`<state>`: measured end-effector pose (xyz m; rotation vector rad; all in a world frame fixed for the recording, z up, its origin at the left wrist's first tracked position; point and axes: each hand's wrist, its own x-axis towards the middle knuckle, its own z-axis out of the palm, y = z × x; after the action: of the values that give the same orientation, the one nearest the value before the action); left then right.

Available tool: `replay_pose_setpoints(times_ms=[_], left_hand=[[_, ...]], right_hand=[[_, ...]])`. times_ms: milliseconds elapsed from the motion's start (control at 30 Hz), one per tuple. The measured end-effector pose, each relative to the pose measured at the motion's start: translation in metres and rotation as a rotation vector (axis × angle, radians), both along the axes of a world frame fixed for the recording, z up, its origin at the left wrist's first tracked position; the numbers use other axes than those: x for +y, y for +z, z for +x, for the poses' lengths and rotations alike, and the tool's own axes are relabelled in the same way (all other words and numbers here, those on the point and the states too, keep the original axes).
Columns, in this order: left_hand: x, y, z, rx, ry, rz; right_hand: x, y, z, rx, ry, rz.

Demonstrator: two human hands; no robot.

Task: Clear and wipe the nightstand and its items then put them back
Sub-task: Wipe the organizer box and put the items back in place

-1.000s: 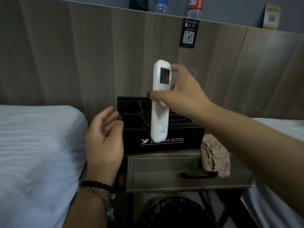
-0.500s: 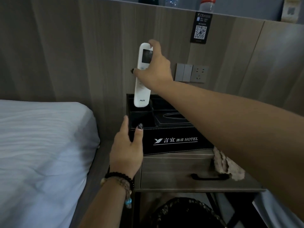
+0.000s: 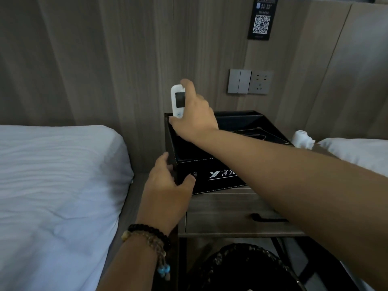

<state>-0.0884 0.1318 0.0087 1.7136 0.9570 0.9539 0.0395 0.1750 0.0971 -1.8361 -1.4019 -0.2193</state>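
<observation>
Remote: remote control (image 3: 178, 101) now lowered half into black organizer (image 3: 212, 175), frame centre; item nearly returned.
Right hand (image 3: 195, 114): fingers curled around the remote.
Left hand (image 3: 165, 185): fingers grip the organizer's corner.

Both forearms are bare, with no sleeves in sight. The left hand (image 3: 165, 192) has a dark, glittery painted nail on the thumb. Its wrist carries two bead bracelets (image 3: 150, 234) side by side: one of round black beads, the other of brownish translucent beads with a pale amber bead and small blue beads hanging from it. The right hand (image 3: 194, 114) wears nothing that shows.
</observation>
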Motion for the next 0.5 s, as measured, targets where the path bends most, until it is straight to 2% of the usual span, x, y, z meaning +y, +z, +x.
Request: replay_pose_setpoints(times_ms=[233,500], left_hand=[[-0.002,-0.003,-0.002,0.03,-0.004,0.047],[-0.008,0.006,0.01,0.089,0.161,0.157]], right_hand=[[-0.004,-0.01,0.009,0.112,-0.022,-0.044],[-0.008,-0.003,0.017,0.057,0.072,-0.251]])
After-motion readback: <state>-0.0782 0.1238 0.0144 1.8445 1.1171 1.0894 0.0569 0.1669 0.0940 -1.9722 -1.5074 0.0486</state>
